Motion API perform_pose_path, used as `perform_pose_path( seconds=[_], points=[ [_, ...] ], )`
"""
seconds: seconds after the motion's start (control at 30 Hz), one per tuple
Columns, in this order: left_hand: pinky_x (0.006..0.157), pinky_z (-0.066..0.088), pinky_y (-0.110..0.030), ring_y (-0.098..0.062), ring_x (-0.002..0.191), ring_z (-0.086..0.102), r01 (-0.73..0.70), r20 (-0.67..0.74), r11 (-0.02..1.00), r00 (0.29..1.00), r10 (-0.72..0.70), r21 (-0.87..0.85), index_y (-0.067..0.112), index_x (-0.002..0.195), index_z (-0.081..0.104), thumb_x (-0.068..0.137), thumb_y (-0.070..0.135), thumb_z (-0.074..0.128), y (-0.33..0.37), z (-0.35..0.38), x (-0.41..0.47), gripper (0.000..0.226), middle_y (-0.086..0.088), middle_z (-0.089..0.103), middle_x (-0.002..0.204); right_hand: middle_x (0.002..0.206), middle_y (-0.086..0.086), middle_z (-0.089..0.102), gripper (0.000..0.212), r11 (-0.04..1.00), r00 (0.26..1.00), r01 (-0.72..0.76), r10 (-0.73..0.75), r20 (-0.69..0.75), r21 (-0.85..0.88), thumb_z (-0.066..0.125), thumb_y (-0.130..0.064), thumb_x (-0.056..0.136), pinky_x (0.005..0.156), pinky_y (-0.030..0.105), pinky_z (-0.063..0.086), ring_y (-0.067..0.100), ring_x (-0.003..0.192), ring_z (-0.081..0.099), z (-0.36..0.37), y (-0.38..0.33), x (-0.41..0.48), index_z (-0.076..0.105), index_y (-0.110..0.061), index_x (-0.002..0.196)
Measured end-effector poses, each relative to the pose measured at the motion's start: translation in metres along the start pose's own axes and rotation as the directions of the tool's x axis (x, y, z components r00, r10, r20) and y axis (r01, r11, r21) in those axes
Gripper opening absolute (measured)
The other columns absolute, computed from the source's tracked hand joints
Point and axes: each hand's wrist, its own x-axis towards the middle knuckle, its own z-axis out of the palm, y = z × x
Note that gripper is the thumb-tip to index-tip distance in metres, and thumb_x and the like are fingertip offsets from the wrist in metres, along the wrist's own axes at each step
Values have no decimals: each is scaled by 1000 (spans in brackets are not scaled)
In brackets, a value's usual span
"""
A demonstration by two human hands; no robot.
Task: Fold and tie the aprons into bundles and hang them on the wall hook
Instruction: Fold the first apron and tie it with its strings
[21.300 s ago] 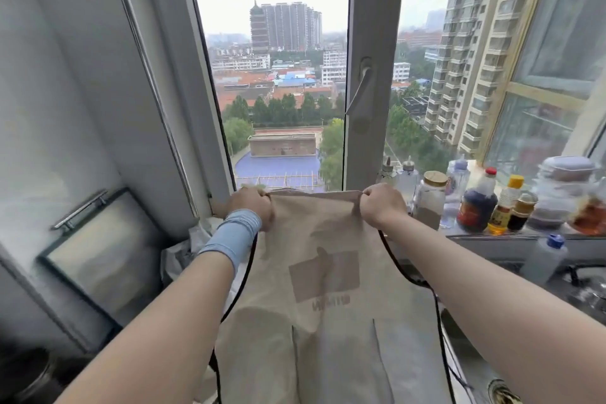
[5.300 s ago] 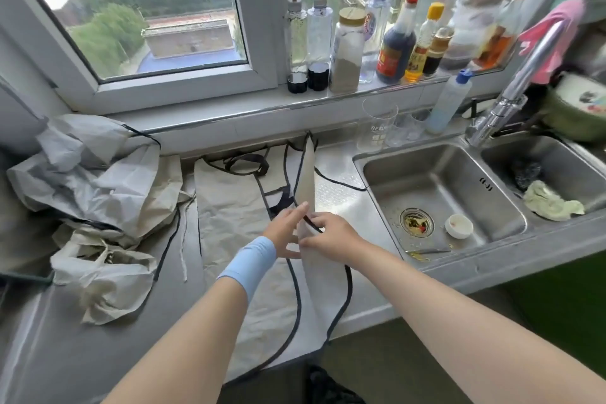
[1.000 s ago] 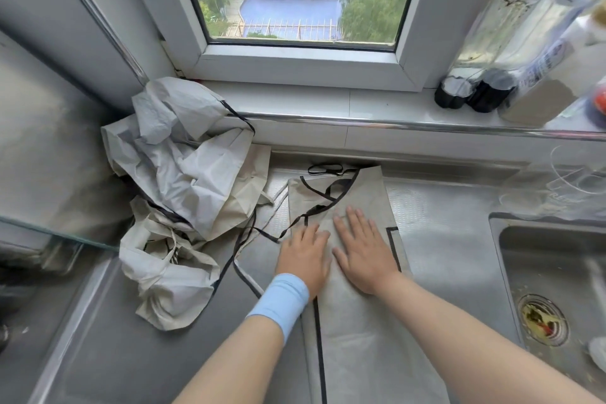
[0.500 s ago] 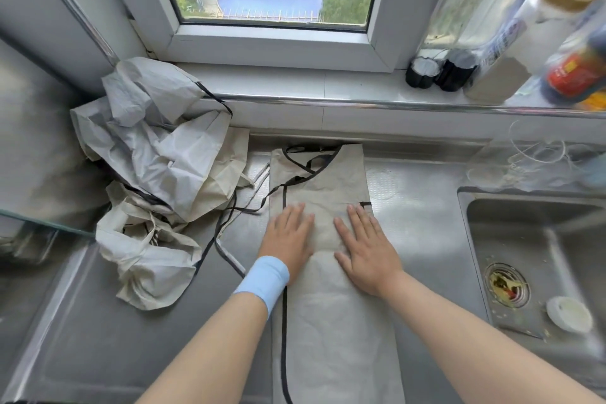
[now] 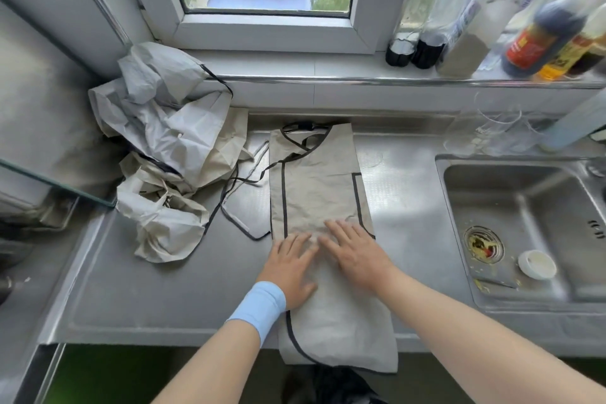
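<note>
A beige apron with black trim (image 5: 316, 187) lies folded into a long narrow strip on the steel counter (image 5: 164, 298), its near end hanging over the front edge. My left hand (image 5: 290, 267), with a blue wristband, and my right hand (image 5: 355, 254) both press flat on the strip side by side, fingers straight. Its black ties (image 5: 236, 203) trail loose on the counter to the left. A crumpled heap of other aprons (image 5: 164, 147) sits at the back left. No wall hook is in view.
A steel sink (image 5: 524, 226) with a small white cap (image 5: 537, 263) lies to the right. Bottles (image 5: 465, 26) line the window sill. Clear glasses (image 5: 498, 128) stand behind the sink. A glass edge (image 5: 55, 187) juts in at the left.
Both hands have slid toward me along the folded strip, staying flat on it. The view has shifted so more of the counter's front edge and the hanging end show.
</note>
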Motion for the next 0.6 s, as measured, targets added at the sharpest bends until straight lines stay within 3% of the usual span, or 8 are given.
perform_pose_path(
  seconds=[0.07, 0.13, 0.23, 0.3, 0.37, 0.43, 0.53, 0.6],
  points=[
    [114, 18, -38, -24, 139, 22, -44, -47, 999, 998, 44, -9, 30, 139, 34, 81, 48, 51, 9, 1, -11, 63, 2, 27, 149, 125, 10, 56, 45, 994, 997, 49, -56, 60, 102, 44, -26, 81, 84, 40, 47, 30, 105, 61, -10, -11, -28, 59, -20, 123],
    [112, 21, -39, -24, 136, 22, -62, -11, 997, 998, 62, -37, 30, 133, 36, 74, 58, 52, 18, 3, -22, 67, 2, 27, 145, 135, 8, 45, 59, 984, 975, 51, -87, 202, 173, 47, -44, 82, 95, 40, 44, 28, 119, 50, -17, -17, -57, 45, -22, 137],
    [119, 5, -45, -26, 146, -5, -41, 123, 999, 991, 44, -28, 31, 147, 15, 63, 69, 54, 19, 10, -31, 101, 3, -1, 158, 160, 10, 17, 95, 982, 944, 33, -91, 317, 185, 52, -66, 75, 119, 41, 17, 28, 145, 18, -24, -23, -93, 17, -27, 154],
    [119, -6, -49, -23, 146, -22, -18, 183, 1000, 983, 16, 10, 33, 152, -1, 65, 72, 56, 8, 8, -30, 111, 5, -19, 159, 165, 11, -1, 111, 982, 933, 40, -102, 345, 184, 59, -72, 69, 120, 43, 1, 28, 151, -1, -26, -26, -106, 3, -32, 156],
    [118, -9, -49, -24, 145, -24, -6, 212, 998, 977, -8, 62, 33, 153, -6, 68, 72, 57, 0, 2, -28, 113, 2, -23, 159, 164, 12, -11, 122, 988, 918, 64, -114, 379, 143, 67, -72, 64, 119, 50, 1, 29, 151, -9, -25, -30, -115, -6, -36, 155],
    [119, -8, -49, -26, 146, -22, 21, 226, 995, 973, -43, 100, 29, 153, -6, 70, 70, 56, -2, -2, -28, 111, -3, -21, 160, 163, 15, -14, 126, 990, 898, 120, -138, 419, 67, 77, -55, 65, 118, 53, 9, 31, 151, -8, -23, -34, -120, -11, -36, 154],
    [120, 7, -43, -28, 147, -1, 6, 154, 998, 988, -16, 61, 25, 152, 11, 75, 60, 60, 8, -1, -37, 98, -5, -1, 161, 162, 19, 2, 109, 983, 899, 183, -161, 406, -13, 73, -18, 75, 113, 49, 29, 37, 148, 9, -23, -41, -125, 0, -30, 154],
    [116, 19, -37, -24, 141, 18, -60, 93, 998, 994, 63, -33, 29, 145, 27, 76, 55, 60, 18, 2, -49, 81, 0, 20, 153, 157, 16, 25, 78, 986, 926, 157, -165, 339, 52, 68, -23, 79, 107, 45, 39, 36, 143, 26, -23, -43, -126, 28, -21, 146]
  ],
)
